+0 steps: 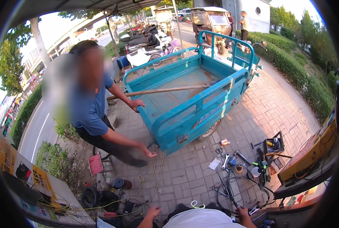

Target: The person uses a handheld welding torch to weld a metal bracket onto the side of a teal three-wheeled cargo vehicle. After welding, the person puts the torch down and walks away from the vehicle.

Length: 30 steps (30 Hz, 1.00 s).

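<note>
At the lower edge, my left hand (154, 211) hangs beside my body, its fingers loosely bent and apart, with nothing seen in it. My right hand (242, 212) is low on the other side, fingers curled by a dark cable (229, 190); what it grips, if anything, is hidden. Ahead stands a teal cargo tricycle bed (188, 117) with a long wooden-handled tool (165, 91) lying across it. Another person (95, 98) in a blue shirt stands at its left corner, one hand (137, 104) on the rim, the other (149, 152) held out low, palm open.
Wrenches (225, 161), scissors (219, 151), a hammer (242, 157) and cables lie on the paving at right, near a black toolbox (274, 144). A yellow hose (141, 186) runs along the ground at left. Parked scooters (146, 38) and a hedge (306, 76) stand beyond.
</note>
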Each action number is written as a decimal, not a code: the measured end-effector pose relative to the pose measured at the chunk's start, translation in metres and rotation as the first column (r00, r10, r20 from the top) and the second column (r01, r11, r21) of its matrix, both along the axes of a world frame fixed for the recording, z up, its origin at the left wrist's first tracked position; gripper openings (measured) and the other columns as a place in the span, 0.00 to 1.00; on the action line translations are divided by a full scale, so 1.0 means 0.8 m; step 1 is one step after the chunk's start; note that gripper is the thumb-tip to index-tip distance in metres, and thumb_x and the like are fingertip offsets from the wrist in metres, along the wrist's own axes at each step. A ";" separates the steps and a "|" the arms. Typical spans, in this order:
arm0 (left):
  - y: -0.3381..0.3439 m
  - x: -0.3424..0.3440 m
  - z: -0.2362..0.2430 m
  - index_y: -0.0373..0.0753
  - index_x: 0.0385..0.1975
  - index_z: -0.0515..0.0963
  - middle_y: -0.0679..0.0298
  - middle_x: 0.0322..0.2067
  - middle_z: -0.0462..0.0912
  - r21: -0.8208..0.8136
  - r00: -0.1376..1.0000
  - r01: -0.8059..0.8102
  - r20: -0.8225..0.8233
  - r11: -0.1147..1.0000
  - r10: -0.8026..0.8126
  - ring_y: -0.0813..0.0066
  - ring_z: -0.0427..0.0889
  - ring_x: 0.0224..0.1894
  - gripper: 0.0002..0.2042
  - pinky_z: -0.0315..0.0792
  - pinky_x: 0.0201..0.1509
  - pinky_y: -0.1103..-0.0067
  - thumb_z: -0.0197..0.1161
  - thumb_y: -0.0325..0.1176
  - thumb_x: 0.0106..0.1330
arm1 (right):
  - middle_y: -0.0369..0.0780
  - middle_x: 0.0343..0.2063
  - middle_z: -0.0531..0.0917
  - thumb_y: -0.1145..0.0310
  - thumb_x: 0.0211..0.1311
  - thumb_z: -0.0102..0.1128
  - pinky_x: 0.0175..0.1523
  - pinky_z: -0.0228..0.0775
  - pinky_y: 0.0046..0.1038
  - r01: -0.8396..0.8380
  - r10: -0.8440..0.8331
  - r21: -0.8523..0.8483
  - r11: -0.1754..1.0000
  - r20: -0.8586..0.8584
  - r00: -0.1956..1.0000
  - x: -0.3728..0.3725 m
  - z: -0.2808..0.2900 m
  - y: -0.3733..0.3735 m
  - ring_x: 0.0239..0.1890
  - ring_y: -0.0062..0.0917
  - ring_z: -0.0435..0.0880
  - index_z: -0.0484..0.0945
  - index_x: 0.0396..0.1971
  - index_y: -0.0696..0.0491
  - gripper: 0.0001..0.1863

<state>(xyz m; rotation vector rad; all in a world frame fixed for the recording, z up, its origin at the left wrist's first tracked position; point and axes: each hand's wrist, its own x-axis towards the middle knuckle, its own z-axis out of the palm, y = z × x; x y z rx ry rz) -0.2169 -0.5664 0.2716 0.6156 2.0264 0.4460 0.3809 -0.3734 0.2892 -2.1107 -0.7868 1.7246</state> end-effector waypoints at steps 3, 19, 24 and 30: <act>-0.002 -0.013 0.000 0.39 0.51 0.84 0.51 0.44 0.87 -0.045 0.993 -0.091 0.074 0.995 0.094 0.56 0.86 0.48 0.23 0.78 0.51 0.67 0.66 0.48 0.61 | 0.47 0.33 0.85 0.63 0.63 0.64 0.26 0.78 0.41 0.079 -0.081 0.055 0.995 0.036 0.996 -0.028 0.001 0.004 0.27 0.37 0.87 0.79 0.44 0.65 0.19; 0.035 -0.091 -0.015 0.34 0.52 0.81 0.51 0.46 0.85 -0.136 0.993 0.117 0.007 0.984 -0.117 0.56 0.84 0.46 0.21 0.75 0.52 0.65 0.59 0.44 0.69 | 0.42 0.36 0.87 0.60 0.66 0.65 0.34 0.78 0.34 -0.007 0.028 -0.128 0.992 0.163 0.986 -0.070 -0.013 -0.008 0.32 0.31 0.87 0.83 0.44 0.59 0.17; 0.138 -0.095 0.010 0.31 0.51 0.81 0.52 0.42 0.86 -0.165 1.000 0.001 0.031 0.986 0.004 0.62 0.84 0.42 0.21 0.76 0.46 0.69 0.63 0.41 0.66 | 0.42 0.34 0.87 0.56 0.65 0.65 0.31 0.78 0.30 -0.121 0.175 -0.237 0.964 0.220 0.960 -0.087 -0.020 0.089 0.31 0.28 0.86 0.85 0.43 0.59 0.19; 0.311 -0.091 0.038 0.27 0.50 0.81 0.54 0.37 0.86 -0.187 0.999 -0.025 0.025 0.982 0.031 0.69 0.84 0.37 0.20 0.77 0.39 0.73 0.67 0.37 0.63 | 0.43 0.27 0.86 0.54 0.63 0.66 0.26 0.72 0.29 0.063 -0.063 0.009 0.998 0.058 0.996 -0.106 -0.037 0.280 0.23 0.24 0.82 0.86 0.41 0.61 0.22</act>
